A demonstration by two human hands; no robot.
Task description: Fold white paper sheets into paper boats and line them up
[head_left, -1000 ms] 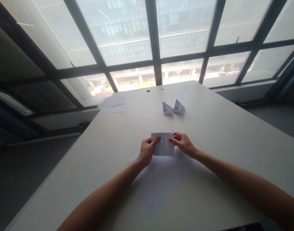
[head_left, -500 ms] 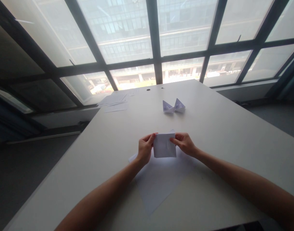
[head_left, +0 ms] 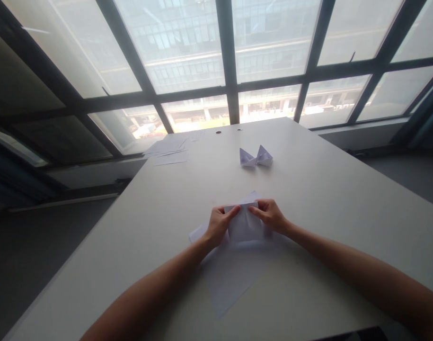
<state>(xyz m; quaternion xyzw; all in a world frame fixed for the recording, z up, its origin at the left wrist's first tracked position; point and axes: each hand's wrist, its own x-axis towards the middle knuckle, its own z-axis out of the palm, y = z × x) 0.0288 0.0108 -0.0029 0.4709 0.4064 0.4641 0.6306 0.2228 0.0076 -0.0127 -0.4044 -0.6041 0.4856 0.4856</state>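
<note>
Pinching a small white folded paper rectangle (head_left: 242, 225) at its top edge.
Gripped by left hand (head_left: 218, 226) and right hand (head_left: 271, 217) at upper corners; creased, layered, near square; held low against a flat white paper sheet (head_left: 234, 279) on the pale tabletop (head_left: 326, 199).

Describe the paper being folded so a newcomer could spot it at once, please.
Start at the white table, near middle. A small folded white paper sits over a flat white sheet; unlike the two white paper boats behind, the left hand and right hand grip it.
</note>
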